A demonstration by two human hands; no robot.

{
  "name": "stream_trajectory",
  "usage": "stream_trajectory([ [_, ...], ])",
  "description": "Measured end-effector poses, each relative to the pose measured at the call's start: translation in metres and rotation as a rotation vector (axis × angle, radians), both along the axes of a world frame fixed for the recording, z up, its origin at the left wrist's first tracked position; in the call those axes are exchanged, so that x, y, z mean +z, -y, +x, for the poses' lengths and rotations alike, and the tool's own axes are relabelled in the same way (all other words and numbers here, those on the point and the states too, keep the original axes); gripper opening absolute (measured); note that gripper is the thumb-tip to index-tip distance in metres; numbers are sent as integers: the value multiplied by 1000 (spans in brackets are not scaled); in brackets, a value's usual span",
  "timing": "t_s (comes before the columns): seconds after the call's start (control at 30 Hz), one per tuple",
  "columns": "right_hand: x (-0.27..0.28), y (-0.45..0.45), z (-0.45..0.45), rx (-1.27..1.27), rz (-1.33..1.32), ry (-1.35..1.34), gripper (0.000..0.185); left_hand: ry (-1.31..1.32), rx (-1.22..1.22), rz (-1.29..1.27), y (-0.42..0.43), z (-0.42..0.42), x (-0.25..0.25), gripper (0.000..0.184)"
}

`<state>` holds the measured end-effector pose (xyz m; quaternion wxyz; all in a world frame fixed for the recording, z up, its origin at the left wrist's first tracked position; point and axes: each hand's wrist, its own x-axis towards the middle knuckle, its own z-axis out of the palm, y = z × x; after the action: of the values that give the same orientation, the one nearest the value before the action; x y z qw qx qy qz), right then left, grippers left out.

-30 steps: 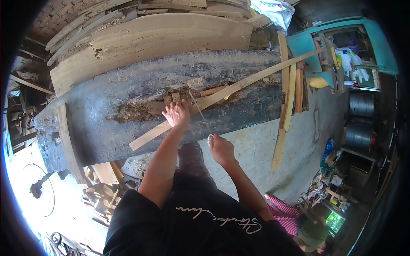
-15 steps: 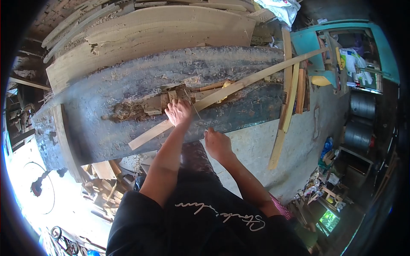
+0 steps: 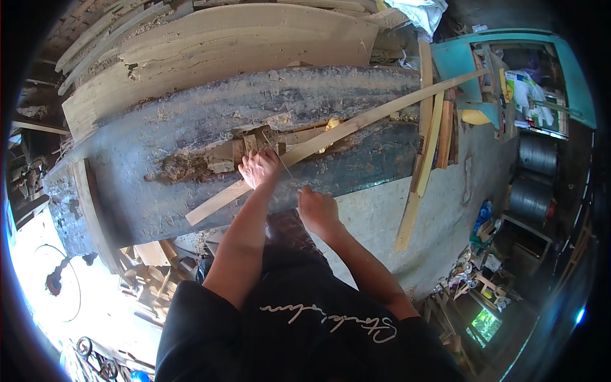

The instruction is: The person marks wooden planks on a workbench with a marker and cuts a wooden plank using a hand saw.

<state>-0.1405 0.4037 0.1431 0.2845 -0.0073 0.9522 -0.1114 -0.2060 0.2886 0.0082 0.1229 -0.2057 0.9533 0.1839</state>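
Observation:
A long pale wooden strip lies slantwise over a dark, worn log bench. My left hand presses down on the strip near its lower left end, fingers curled around a small block beside it. A thin straight blade, seen edge-on, crosses the strip just right of that hand; it looks like a handsaw. My right hand is closed in a fist in line with the blade's near end, at the bench's front edge; its handle is hidden in the fist.
Behind the bench leans a broad plank. Several upright boards stand at its right end, and a yellow object lies by the strip. Wood offcuts are piled at lower left; a turquoise cabinet stands at right.
The whole view has shifted slightly left. My right hand and the blade stay close to their former place, and my left hand still presses on the strip.

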Motion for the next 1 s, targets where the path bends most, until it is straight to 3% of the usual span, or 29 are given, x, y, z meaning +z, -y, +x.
stream_trajectory([
  [0.43, -17, 12, -8, 41, 42, 0, 18, -81, 2, -18, 0, 1, -9, 34],
  [0.5, -11, 12, -4, -57, 9, 4, 14, -78, -11, -31, -1, 3, -11, 34],
  [0.7, -60, 17, -33, 45, -49, -182, 16, -84, -36, -23, 0, 4, -10, 34],
  [0.9, -23, 7, -13, -51, 30, 17, 15, -71, -17, 1, 0, 4, -13, 34],
  [1.0, -55, 15, -32, -24, -94, -100, 16, -66, -26, -28, 0, 3, -11, 34],
])
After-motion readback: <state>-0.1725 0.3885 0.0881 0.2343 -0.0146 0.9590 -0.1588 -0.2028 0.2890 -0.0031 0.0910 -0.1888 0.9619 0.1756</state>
